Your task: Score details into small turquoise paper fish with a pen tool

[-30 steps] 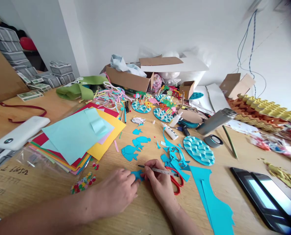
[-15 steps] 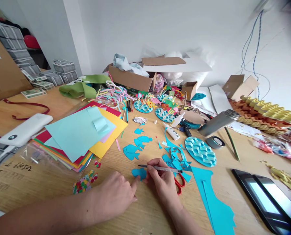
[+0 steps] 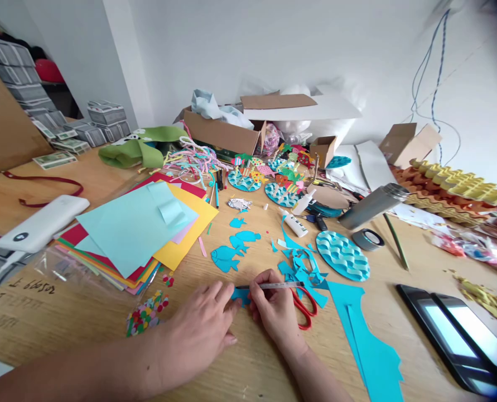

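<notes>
In the head view my right hand [image 3: 273, 312] is closed around a pen [image 3: 284, 285], whose tip is over a small blue paper fish [image 3: 243, 295]. My left hand [image 3: 204, 318] lies with its fingers stretched out at the left edge of that fish, touching it; the two hands cover part of it. More blue paper fish, one large with drawn lines [image 3: 225, 258], lie just beyond the hands. Red-handled scissors [image 3: 310, 309] rest beside my right hand, their blades hidden among blue paper scraps [image 3: 302, 271].
Coloured paper sheets [image 3: 126, 229] are stacked at left, near a pile of small paper dots [image 3: 145, 315]. Cut blue paper [image 3: 365, 340] lies at right. Beyond are a wavy blue oval [image 3: 342, 255], a glue bottle [image 3: 295, 224], a steel flask [image 3: 371, 206] and a phone-like device [image 3: 436, 335].
My left hand has shifted up and its fingers have spread from a curled, pointing shape onto the fish. The pen tip has moved slightly down and left, onto the fish.
</notes>
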Tool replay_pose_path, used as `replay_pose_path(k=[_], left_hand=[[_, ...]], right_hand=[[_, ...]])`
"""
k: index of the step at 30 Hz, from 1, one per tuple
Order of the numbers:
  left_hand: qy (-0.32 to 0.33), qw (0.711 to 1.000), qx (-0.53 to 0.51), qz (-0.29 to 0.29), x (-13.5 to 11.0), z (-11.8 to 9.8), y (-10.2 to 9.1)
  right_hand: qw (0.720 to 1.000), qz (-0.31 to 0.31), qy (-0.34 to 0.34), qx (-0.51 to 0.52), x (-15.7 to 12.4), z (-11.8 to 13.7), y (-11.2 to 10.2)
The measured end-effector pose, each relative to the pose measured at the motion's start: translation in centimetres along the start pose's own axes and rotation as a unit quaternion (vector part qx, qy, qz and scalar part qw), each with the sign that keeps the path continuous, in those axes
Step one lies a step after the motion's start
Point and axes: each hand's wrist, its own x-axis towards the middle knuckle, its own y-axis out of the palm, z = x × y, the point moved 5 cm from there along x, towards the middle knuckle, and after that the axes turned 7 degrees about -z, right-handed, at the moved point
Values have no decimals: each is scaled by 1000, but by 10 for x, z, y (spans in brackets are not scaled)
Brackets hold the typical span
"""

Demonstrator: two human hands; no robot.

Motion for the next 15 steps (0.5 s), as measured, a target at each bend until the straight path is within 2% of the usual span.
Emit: replay_pose_path(k=[5,11,15], left_hand=[[-5,1000,-22,-13,-2,2,5],[-11,998,-47,-31,-1,7,-2],[-8,998,-46,-39,-2,8,0]], right_hand=[[1000,-10,-10,-16,-2,0,-1],[1000,1,13,-3,-1,-8,0],[1000,9,13,2,1,-9,1]])
